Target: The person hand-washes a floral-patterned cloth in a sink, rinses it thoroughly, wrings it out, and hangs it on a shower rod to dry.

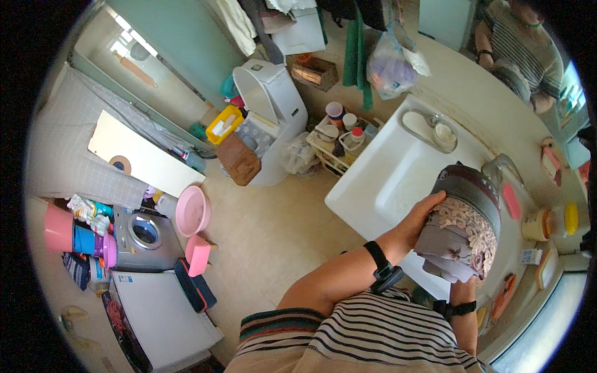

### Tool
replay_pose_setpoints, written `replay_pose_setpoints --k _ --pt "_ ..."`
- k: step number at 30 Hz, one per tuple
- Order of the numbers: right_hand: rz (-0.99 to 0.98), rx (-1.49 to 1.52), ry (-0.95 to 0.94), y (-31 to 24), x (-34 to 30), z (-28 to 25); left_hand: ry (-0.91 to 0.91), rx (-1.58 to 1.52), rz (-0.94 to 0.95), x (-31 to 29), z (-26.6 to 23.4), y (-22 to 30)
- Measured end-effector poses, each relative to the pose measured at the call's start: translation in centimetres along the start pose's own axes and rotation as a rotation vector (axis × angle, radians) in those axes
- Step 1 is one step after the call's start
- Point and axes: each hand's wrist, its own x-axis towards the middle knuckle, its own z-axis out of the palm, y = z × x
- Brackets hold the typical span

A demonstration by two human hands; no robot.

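The person's left hand (426,214) is grasping the left side of a bulky grey cloth bundle (459,227), with the thumb lying along its upper edge. The right hand (463,290) is reaching in from below and mostly disappearing behind the bundle's lower end, so I cannot tell whether its fingers are gripping or only supporting. The bundle is sitting between the hands, above the right part of a white washbasin (367,193); it is showing a dark band near its top, pale floral lace down its right side and folded plain fabric below. Dark straps are circling both wrists. Just beyond the bundle, a metal faucet (500,166) is rising from the basin's back edge, while a metal tray (428,132) is holding pale dishes at the far corner. A pink oblong item (511,201) and an orange-lidded jar (536,225) are resting to the right. A mirror (522,56) is reflecting the person and the bundle. Across the tiled floor (267,248), a white toilet (273,93) is standing with its lid raised, near a yellow basket (224,124). Farther left, a pink basin (193,211) is standing beside a grey washing machine (132,248), and a pale board (146,152) is leaning above them.
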Motion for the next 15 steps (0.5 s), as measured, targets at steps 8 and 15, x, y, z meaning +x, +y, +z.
replay_pose_setpoints --k 8,15 --pt "-0.176 0.016 -0.06 -1.4 2.1 -0.6 0.349 0.657 -0.074 -1.3 -0.3 1.6" --pt "-0.287 0.075 -0.135 -2.7 4.4 0.6 0.29 0.772 0.028 -1.9 2.3 -0.6"
